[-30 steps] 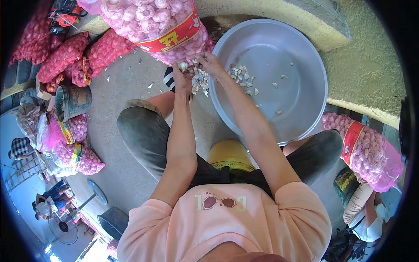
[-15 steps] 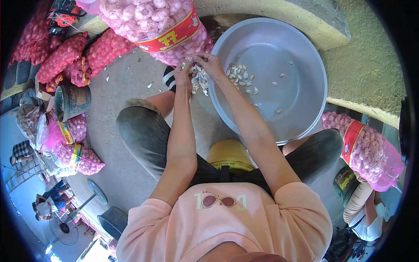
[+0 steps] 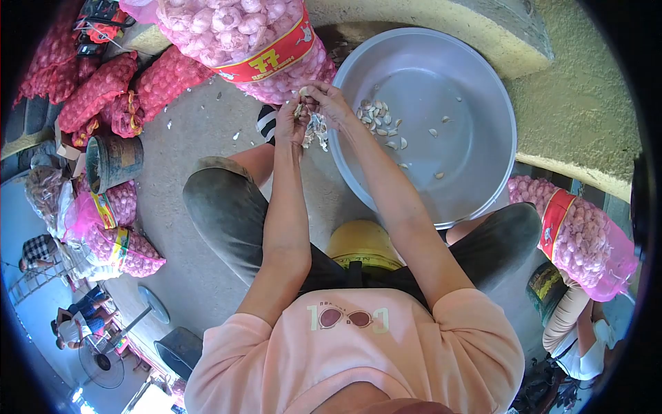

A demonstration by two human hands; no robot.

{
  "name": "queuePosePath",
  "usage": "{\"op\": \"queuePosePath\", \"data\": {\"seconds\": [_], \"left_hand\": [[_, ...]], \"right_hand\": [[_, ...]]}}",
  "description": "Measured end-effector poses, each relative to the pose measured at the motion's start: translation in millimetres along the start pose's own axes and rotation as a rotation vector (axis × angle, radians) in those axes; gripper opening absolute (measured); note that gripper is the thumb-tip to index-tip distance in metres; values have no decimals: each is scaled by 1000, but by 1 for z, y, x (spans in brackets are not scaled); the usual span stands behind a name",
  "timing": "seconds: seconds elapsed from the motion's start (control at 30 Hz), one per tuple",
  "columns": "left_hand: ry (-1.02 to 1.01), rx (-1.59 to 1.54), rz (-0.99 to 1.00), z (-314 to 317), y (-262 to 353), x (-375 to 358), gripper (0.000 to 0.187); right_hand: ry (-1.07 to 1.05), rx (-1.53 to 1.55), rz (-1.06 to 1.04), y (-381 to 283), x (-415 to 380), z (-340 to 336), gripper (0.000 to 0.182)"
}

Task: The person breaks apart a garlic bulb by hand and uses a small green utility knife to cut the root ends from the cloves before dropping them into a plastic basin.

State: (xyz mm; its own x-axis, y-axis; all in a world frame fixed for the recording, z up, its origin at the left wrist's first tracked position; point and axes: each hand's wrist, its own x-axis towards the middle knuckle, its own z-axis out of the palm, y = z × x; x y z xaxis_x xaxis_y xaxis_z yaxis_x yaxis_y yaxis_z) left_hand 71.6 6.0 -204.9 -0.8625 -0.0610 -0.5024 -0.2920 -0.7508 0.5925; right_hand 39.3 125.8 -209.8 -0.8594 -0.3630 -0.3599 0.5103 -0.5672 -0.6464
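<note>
My left hand (image 3: pixel 290 126) is closed around garlic (image 3: pixel 298 110), which is mostly covered by the fingers. Close beside it, my right hand (image 3: pixel 329 105) pinches a pale garlic clove (image 3: pixel 304 91) at its fingertips. Both hands meet just left of the rim of a wide grey basin (image 3: pixel 509 152). Loose garlic cloves (image 3: pixel 378 117) lie in a cluster inside the basin, with a few scattered farther right. Papery garlic skins (image 3: pixel 316 130) are heaped on the floor below my hands.
A large mesh sack of garlic (image 3: pixel 241 34) stands just beyond my hands. Red mesh sacks (image 3: pixel 100 90) and a dark bucket (image 3: pixel 117 162) are at left. A yellow bucket (image 3: pixel 363 245) sits between my legs. Another garlic sack (image 3: pixel 583 238) and a seated person (image 3: pixel 583 338) are at right.
My hands have shifted slightly and drawn a little apart. A pale clove now shows at my right fingertips, and my left fingers have curled further inward.
</note>
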Motion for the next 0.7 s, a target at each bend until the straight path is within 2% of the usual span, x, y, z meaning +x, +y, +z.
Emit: {"op": "queuePosePath", "data": {"seconds": [0.07,0.13,0.17,0.23,0.37,0.47,0.53,0.67,0.7], "left_hand": [[-1,20,11,2,-1,0,19],[0,74,50,-3,3,4,19],[0,75,49,-5,6,5,19],[-13,196,33,-2,13,3,18],[12,189,20,8,12,3,18],[64,159,143,11,14,-5,20],[192,283,222,9,16,-8,24],[146,410,163,7,14,-9,28],[173,550,150,10,10,-9,29]], "right_hand": [[4,-98,-29,-9,-2,0,24],[-105,-1010,-422,-17,-3,-4,27],[-104,-1009,-422,-18,-3,-3,27],[-186,-723,-276,-13,0,-7,28],[-175,-587,-301,-5,-2,-8,25],[-166,-544,-225,5,5,-14,26],[-65,-279,-142,7,4,-12,28],[-46,-273,-64,0,-3,-10,28],[5,-209,-69,-1,-3,-8,24]]}}
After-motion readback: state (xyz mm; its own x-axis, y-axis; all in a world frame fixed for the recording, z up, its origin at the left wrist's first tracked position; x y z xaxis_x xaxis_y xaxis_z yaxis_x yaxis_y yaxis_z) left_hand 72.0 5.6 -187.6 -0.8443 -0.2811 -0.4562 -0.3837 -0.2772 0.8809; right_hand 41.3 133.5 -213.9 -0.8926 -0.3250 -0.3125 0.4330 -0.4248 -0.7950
